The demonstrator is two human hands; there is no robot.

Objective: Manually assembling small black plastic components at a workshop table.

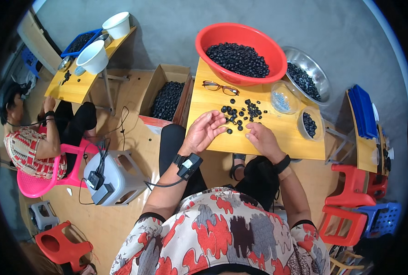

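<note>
Over the near edge of our table (300, 146), our left hand (205, 132) curls loosely, fingers released; whether our right hand (264, 141) pinches anything, we cannot tell. Loose black parts (241, 113) lie just beyond. We have room toward the near right corner. We count one red basin (240, 81) at the far edge, two clear bowls (320, 123) toward the right.
</note>
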